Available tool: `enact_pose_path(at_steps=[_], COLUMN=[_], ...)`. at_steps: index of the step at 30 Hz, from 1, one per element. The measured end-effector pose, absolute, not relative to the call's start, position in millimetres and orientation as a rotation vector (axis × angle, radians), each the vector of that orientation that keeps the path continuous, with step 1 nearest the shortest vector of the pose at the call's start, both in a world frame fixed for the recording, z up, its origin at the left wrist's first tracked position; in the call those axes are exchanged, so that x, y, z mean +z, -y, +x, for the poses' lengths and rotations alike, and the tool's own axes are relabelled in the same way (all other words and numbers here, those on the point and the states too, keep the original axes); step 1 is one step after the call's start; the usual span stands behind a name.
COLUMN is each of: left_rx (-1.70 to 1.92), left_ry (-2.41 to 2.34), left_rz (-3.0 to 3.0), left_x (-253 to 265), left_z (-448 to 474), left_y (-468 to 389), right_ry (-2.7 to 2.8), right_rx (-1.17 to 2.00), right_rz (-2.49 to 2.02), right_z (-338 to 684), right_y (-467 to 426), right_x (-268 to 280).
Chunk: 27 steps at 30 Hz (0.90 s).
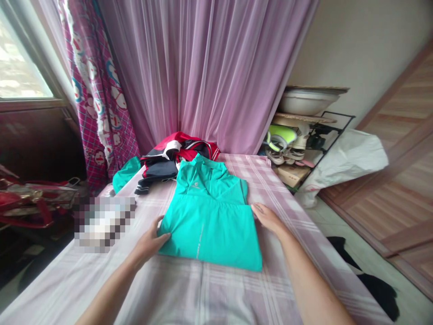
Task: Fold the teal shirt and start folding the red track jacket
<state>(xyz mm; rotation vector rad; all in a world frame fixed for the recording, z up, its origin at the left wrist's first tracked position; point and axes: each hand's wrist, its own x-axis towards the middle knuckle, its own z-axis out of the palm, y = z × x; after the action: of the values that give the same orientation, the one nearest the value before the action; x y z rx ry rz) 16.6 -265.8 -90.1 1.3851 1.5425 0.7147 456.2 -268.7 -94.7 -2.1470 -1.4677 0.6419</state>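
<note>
A teal shirt (211,230) lies on the checked bedspread, its lower part folded up over the upper part. Its collar end points away from me, and a small pale logo shows on the chest. My left hand (154,237) grips the left edge of the fold, thumb on top and the other fingers partly hidden at the side. At the right edge, near the fold's upper corner, my right hand (267,217) has its fingers closed on the fabric.
Behind the shirt is a heap of red and navy clothes (169,158), with another teal garment (126,174) to its left. A blurred-out item (104,223) lies on the bedspread (233,298) at left. Purple curtains (209,76) hang behind. A shoe rack (324,144) stands at right.
</note>
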Motion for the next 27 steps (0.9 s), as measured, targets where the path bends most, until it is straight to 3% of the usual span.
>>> enact_pose_path(at_steps=[10, 14, 18, 24, 27], left_rx=[0.435, 0.207, 0.394, 0.294, 0.258], left_ry=[-1.615, -1.761, -1.714, -1.404, -1.466], left_rz=[1.569, 1.939, 2.467, 2.712, 2.725], left_x=[-70, -50, -39, -78, -95], left_z=[15, 16, 63, 138, 141], left_y=[300, 294, 285, 287, 286], right_ry=[1.602, 1.667, 1.598, 1.675, 1.715], right_rx=[0.572, 0.251, 0.031, 0.172, 0.029], right_rz=[-2.177, -2.309, -2.392, -2.49, -2.433], right_z=[424, 414, 397, 389, 383], right_y=[300, 304, 302, 302, 307], right_x=[-87, -79, -78, -78, -65])
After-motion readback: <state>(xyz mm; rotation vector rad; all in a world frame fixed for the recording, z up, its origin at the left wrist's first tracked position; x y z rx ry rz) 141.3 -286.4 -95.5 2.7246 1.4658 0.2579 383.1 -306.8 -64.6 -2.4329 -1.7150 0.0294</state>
